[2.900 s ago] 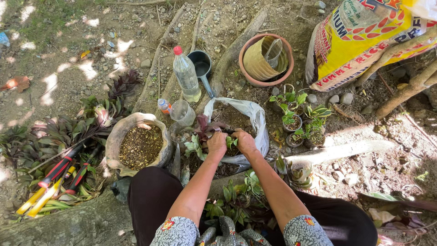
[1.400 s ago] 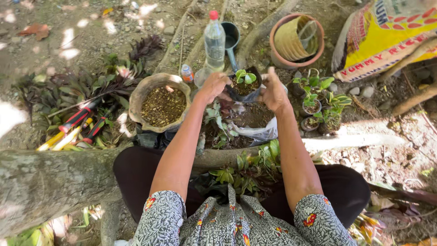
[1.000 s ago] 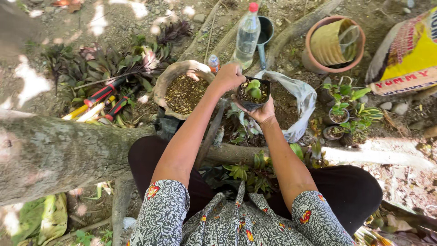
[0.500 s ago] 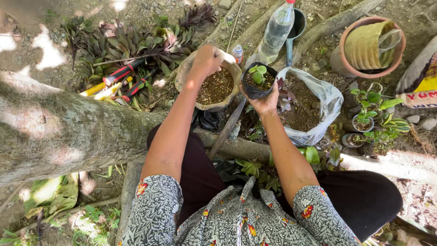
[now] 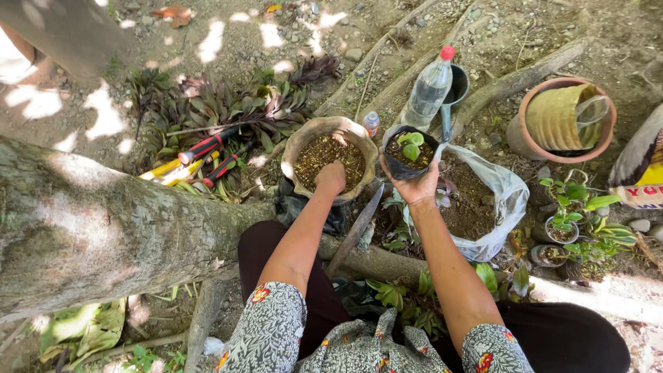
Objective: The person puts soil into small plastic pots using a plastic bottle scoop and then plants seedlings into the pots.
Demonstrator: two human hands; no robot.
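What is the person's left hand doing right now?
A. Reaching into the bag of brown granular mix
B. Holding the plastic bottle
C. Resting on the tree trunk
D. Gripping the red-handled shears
A: the left hand is down in the open bag of brown granular mix, while the right hand holds up a small black pot with a seedling.

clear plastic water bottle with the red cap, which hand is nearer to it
Right. The right hand holds the small black pot just below the bottle. The left hand is further off, down in the bag of soil mix.
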